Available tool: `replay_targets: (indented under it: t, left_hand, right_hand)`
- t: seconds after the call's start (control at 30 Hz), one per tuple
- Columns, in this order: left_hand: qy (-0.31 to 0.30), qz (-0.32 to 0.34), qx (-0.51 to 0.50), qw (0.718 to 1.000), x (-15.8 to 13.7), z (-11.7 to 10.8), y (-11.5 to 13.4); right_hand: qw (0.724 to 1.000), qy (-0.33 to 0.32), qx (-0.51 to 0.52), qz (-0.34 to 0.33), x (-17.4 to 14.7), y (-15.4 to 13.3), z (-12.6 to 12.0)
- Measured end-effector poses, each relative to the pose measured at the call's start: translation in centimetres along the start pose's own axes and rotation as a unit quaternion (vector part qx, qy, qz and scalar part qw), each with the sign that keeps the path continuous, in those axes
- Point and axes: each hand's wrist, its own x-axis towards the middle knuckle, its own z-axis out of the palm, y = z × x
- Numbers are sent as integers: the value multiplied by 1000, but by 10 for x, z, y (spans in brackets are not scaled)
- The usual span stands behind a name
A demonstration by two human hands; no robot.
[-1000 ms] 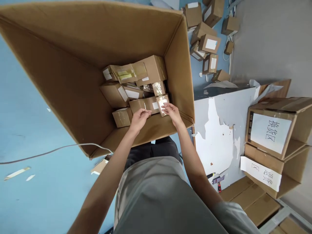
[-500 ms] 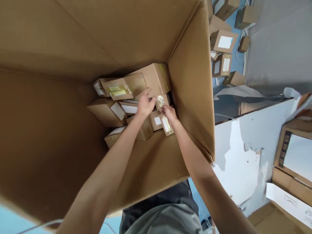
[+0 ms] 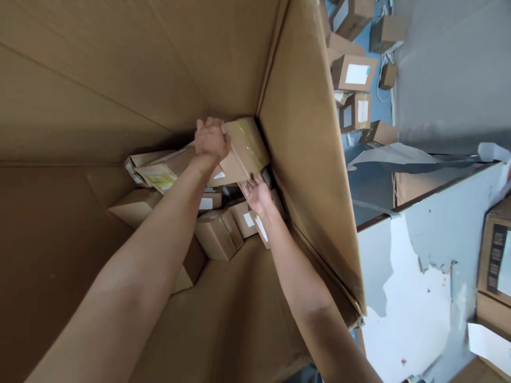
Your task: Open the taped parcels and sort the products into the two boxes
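Note:
Deep inside a large open carton (image 3: 315, 133), both my hands are on a taped cardboard box (image 3: 235, 154) in the far right corner. My left hand (image 3: 212, 139) is closed over its far left edge, with the fingertips hidden. Below its near edge, my right hand (image 3: 258, 194) is turned palm up, its fingers hooked under the box. A flatter box with yellowish tape (image 3: 162, 180) lies to the left, partly behind my left forearm. Nearer to me are several smaller boxes, among them a brown box (image 3: 219, 234) and a box with a white label (image 3: 243, 219).
The carton's tall walls surround my arms, its right wall edge (image 3: 347, 175) standing close to my right arm. Outside, several labelled parcels (image 3: 354, 73) lie on a blue floor. A worn white panel (image 3: 415, 276) and more boxes (image 3: 499, 255) stand at the right.
My left hand has moved up and away onto the far edge of the larger box and closed there. My right hand has shifted from the small taped box to beneath the larger one. The view has moved closer.

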Motion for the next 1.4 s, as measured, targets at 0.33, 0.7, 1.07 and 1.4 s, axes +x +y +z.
replay_targets:
  t: [0.33, 0.7, 1.07, 1.4]
  left_hand:
    - [58, -43, -24, 997, -110, -118, 98]
    - [222, 135, 18, 966, -270, -229, 314]
    - [82, 333, -72, 937, -435, -206, 486]
    - [-282, 457, 15, 843, -573, 67, 565]
  right_hand:
    - [999, 16, -22, -32, -139, 16, 28]
    - [951, -55, -22, -304, -420, -74, 16]
    - [844, 39, -111, -524, -619, -175, -149]
    - [878, 208, -2, -430, -570, -204, -426]
